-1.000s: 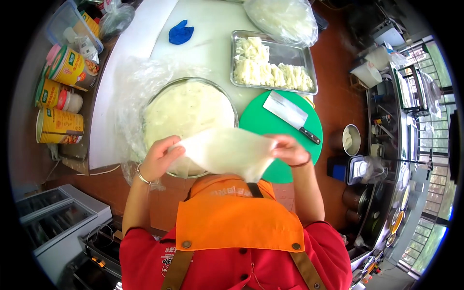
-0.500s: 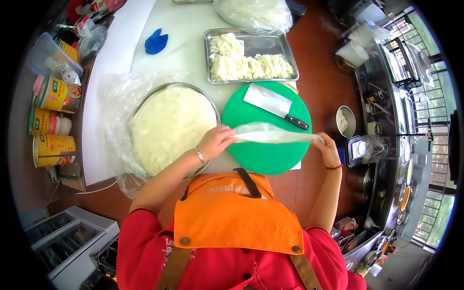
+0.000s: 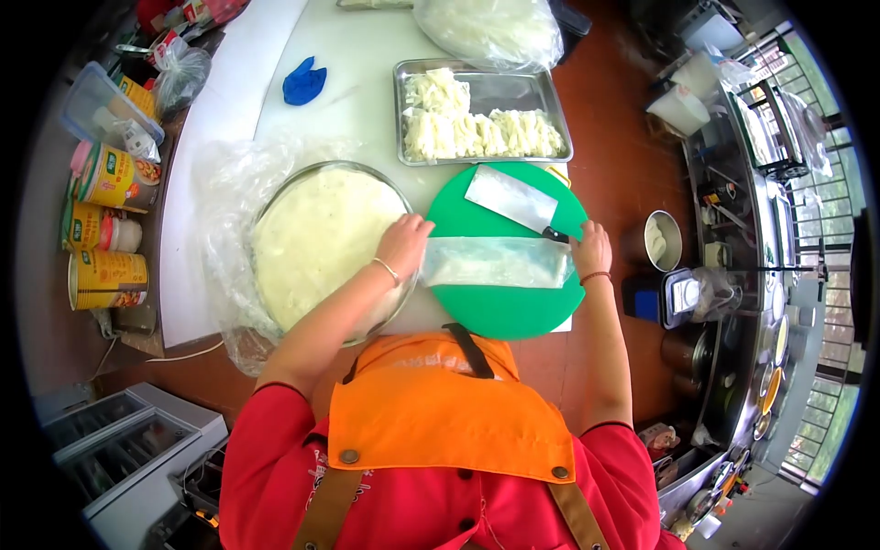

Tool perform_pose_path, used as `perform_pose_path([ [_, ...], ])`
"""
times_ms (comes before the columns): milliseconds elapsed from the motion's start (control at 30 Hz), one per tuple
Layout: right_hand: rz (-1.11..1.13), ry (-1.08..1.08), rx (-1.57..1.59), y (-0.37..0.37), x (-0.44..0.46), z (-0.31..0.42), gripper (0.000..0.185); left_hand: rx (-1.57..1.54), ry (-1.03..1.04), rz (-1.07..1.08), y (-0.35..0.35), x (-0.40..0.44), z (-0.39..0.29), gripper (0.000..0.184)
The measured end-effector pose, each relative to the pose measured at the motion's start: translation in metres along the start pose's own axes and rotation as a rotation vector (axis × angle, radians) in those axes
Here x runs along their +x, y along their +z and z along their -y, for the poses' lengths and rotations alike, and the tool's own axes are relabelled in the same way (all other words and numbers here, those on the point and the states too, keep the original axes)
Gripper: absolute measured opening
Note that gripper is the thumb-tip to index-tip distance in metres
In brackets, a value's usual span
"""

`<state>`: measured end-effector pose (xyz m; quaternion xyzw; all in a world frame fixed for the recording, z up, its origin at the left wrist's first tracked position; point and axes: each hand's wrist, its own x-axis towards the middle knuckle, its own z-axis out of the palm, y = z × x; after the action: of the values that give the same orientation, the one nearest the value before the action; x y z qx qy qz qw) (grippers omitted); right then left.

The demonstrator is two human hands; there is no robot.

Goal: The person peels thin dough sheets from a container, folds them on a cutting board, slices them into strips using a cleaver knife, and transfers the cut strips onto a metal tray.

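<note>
A translucent white noodle sheet lies stretched across the green round board. My left hand is closed on the sheet's left end, beside the edge of a round pan holding a pale, flat, dough-like layer. At the sheet's right end, my right hand pinches its edge near the cleaver's black handle. The cleaver's blade rests on the board above the sheet. Fingertips of both hands are partly hidden.
Behind the board sits a metal tray with cut white noodles. A clear plastic bag lies beyond it. Crumpled plastic film surrounds the pan's left side, and a blue cloth-like item lies on the table.
The noodle sheet, earlier held up narrow and folded between my hands, now lies spread flat on the board. Both hands have shifted; the right moved up and left, nearer the cleaver handle.
</note>
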<state>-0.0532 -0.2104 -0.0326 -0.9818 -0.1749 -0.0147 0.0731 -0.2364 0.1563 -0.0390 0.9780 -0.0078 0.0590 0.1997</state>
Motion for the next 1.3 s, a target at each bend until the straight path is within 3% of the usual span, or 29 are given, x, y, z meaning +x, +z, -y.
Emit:
perform_pose_path([
  [133, 0.171, -0.146, -0.067, -0.01, 0.014, 0.039, 0.036, -0.049, -0.12, -0.217, -0.034, 0.001, 0.06, 0.029],
  [200, 0.265, -0.169, -0.13, 0.006, 0.023, 0.045, 0.036, 0.073, -0.235, -0.262, -0.038, -0.003, 0.114, 0.03],
  [333, 0.264, -0.272, -0.242, 0.014, 0.034, 0.047, 0.016, 0.181, -0.451, -0.259, -0.062, -0.015, 0.183, 0.027],
  [467, 0.218, -0.247, -0.258, 0.022, 0.05, 0.039, 0.013, 0.192, -0.61, -0.11, -0.061, -0.017, 0.246, 0.029],
  [600, 0.103, -0.24, -0.257, 0.027, 0.057, 0.037, 0.013, 0.09, -0.529, 0.046, -0.085, -0.001, 0.254, 0.027],
  [800, 0.013, -0.163, -0.197, 0.026, 0.045, 0.049, 0.013, 0.219, -0.759, 0.276, -0.092, 0.021, 0.261, 0.031],
  [1000, -0.03, -0.19, -0.149, 0.018, 0.024, 0.062, 0.017, 0.208, -0.833, 0.388, -0.088, 0.025, 0.277, 0.032],
  [1100, -0.018, -0.166, -0.086, 0.011, 0.012, 0.066, 0.024, -0.018, -0.808, 0.291, -0.087, 0.023, 0.29, 0.024],
  [1200, -0.044, -0.179, 0.004, 0.007, 0.0, 0.071, 0.022, -0.034, -0.795, 0.113, -0.084, 0.017, 0.28, 0.02],
  [1300, -0.069, -0.195, 0.045, 0.009, -0.009, 0.074, 0.024, 0.224, -0.645, 0.02, -0.084, 0.015, 0.265, 0.016],
])
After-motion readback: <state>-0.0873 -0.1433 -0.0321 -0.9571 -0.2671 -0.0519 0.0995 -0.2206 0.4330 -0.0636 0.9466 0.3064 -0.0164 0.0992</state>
